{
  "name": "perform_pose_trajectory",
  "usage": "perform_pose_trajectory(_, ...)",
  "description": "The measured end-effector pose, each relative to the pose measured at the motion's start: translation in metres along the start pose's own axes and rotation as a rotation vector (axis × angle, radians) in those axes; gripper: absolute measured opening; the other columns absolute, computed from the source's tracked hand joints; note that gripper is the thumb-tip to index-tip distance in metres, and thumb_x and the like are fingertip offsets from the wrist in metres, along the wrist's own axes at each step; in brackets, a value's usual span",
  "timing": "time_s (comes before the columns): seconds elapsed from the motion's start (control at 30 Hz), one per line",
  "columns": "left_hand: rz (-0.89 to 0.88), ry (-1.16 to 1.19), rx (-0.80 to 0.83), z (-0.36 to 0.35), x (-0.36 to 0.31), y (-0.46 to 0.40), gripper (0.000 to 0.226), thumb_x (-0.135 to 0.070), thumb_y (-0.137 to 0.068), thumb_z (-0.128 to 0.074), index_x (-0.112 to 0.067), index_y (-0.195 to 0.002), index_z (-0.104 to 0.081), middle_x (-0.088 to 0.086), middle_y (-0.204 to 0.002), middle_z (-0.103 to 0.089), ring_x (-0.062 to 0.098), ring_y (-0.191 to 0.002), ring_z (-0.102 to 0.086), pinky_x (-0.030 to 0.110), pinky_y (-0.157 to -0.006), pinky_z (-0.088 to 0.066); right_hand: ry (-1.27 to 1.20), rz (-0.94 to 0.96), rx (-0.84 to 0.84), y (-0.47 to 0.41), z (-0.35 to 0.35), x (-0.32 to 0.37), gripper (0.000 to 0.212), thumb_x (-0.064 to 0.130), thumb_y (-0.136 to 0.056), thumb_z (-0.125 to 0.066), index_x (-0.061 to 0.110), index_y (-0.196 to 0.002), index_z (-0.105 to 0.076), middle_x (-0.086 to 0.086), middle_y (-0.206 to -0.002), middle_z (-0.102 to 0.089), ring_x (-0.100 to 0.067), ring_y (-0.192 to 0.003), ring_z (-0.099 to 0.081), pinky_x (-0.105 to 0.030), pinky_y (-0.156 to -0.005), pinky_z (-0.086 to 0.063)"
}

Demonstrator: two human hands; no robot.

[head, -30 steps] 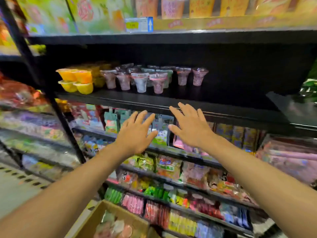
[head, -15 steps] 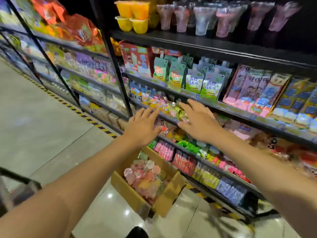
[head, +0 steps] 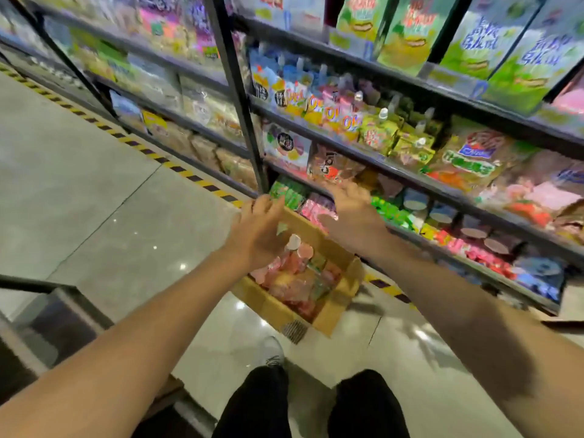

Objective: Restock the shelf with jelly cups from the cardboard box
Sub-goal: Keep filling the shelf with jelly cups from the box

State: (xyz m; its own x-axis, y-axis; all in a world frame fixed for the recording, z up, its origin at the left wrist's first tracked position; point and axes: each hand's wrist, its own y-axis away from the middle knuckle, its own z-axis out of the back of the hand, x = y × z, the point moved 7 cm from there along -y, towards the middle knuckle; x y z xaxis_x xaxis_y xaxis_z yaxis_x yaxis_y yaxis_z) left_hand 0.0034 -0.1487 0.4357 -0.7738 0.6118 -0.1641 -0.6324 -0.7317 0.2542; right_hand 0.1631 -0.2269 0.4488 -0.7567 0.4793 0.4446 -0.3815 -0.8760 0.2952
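Head view: both hands, left (head: 259, 229) and right (head: 354, 213), spread and empty above cardboard box (head: 328, 311) of jelly cups (head: 297, 273).

The left hand (head: 257, 230) hides part of the cardboard box (head: 328, 311).

Beyond the fingertips, green packets (head: 289, 191) and pink packets (head: 311, 207) fill the lowest rack tier. Higher up stand spouted pouches (head: 379, 131) and green cartons (head: 407, 30). Left of the wrists runs yellow-black floor tape (head: 139, 147). Below the forearms show black trousers (head: 262, 403) and a grey shoe (head: 271, 350).
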Motion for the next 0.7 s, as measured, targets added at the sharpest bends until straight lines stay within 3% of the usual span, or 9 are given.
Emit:
perform_pose_trajectory(0.07,-0.039,-0.024,0.013,-0.023,0.007,-0.017,0.063,-0.053,-0.096,-0.043,-0.019,-0.148,-0.035,0.01,-0.143,-0.044,0.035,-0.125,-0.046,0.049,-0.098,-0.046,0.02,-0.028,0.039,-0.019,-0.028,-0.014,0.07,0.047,-0.095,-0.053,0.02,-0.155,-0.029,-0.006,-0.156,-0.026,-0.031,-0.145,-0.017,-0.046,-0.117,-0.027)
perform_pose_trajectory(0.13,-0.08,0.054,0.005,-0.047,0.011,-0.035,0.054,-0.039,-0.095,-0.047,-0.012,-0.142,-0.048,0.018,-0.14,-0.049,0.04,-0.122,-0.05,0.052,-0.097,-0.048,0.021,-0.075,0.072,-0.034,-0.058,-0.033,0.068,0.043,-0.095,-0.056,0.021,-0.154,-0.03,-0.005,-0.156,-0.027,-0.03,-0.144,-0.02,-0.045,-0.115,-0.028)
perform_pose_trajectory(0.23,0.026,0.227,0.058,-0.102,0.034,-0.064,0.066,-0.041,-0.097,-0.049,-0.026,-0.157,-0.023,0.009,-0.157,-0.031,0.036,-0.14,-0.029,0.052,-0.111,-0.031,0.015,-0.105,0.076,-0.059,-0.107,-0.066,0.061,0.039,-0.095,-0.055,0.02,-0.15,-0.036,-0.005,-0.148,-0.037,-0.03,-0.137,-0.031,-0.042,-0.111,-0.031)
perform_pose_trajectory(0.3,0.043,0.255,0.061,-0.153,0.048,-0.086,0.07,-0.042,-0.097,-0.05,-0.03,-0.158,-0.018,0.007,-0.158,-0.028,0.035,-0.141,-0.025,0.05,-0.112,-0.029,0.024,-0.089,0.082,-0.082,-0.147,-0.09,0.056,0.039,-0.097,-0.052,0.017,-0.147,-0.04,-0.007,-0.143,-0.042,-0.032,-0.134,-0.035,-0.041,-0.109,-0.032)
perform_pose_trajectory(0.47,0.152,0.278,0.067,-0.291,0.092,-0.153,0.062,-0.043,-0.098,-0.047,-0.033,-0.154,-0.023,0.006,-0.15,-0.037,0.033,-0.134,-0.036,0.048,-0.105,-0.039,-0.003,-0.086,0.13,-0.165,-0.278,-0.153,0.052,0.029,-0.097,-0.054,0.021,-0.146,-0.041,-0.004,-0.146,-0.038,-0.029,-0.138,-0.029,-0.043,-0.113,-0.032)
perform_pose_trajectory(0.6,0.23,0.191,0.124,-0.409,0.137,-0.186,0.061,-0.043,-0.097,-0.048,-0.018,-0.15,-0.033,0.013,-0.145,-0.042,0.035,-0.132,-0.037,0.044,-0.107,-0.036,-0.014,-0.051,0.141,-0.226,-0.394,-0.183,0.045,0.027,-0.095,-0.053,0.019,-0.139,-0.048,-0.007,-0.137,-0.046,-0.031,-0.131,-0.037,-0.041,-0.107,-0.037)
perform_pose_trajectory(0.7,0.229,0.119,0.199,-0.487,0.17,-0.2,0.068,-0.047,-0.095,-0.051,-0.014,-0.152,-0.031,0.015,-0.145,-0.041,0.037,-0.133,-0.035,0.045,-0.107,-0.037,-0.02,-0.007,0.159,-0.26,-0.477,-0.197,0.047,0.027,-0.093,-0.053,0.02,-0.139,-0.046,-0.008,-0.138,-0.045,-0.034,-0.13,-0.038,-0.043,-0.105,-0.039)
